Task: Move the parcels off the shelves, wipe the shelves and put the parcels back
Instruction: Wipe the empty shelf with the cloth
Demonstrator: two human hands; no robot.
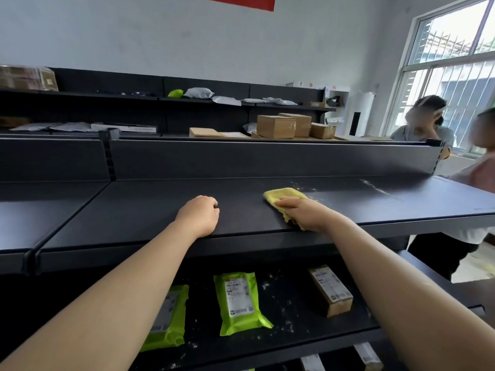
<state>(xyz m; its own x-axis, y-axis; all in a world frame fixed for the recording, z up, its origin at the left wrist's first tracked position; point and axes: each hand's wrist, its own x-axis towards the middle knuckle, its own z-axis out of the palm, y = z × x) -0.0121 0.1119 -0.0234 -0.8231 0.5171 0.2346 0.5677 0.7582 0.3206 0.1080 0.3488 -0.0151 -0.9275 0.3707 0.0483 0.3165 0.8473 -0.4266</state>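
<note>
Right hand (302, 212) presses flat on the cloth (284, 195) on the top shelf (160, 210), left hand (199, 215) rests curled and empty, parcels (238, 301) wait below, so best sweep firmly right through the white specks (308, 189).

A: Daylight's pouring in through the window (452, 70), and the panes are blown out white up there!
B: And the lower shelf (294, 290) sits in dim shadow. The wide angle bends the edges, and the people (417, 132) at right are smeared soft.
</note>
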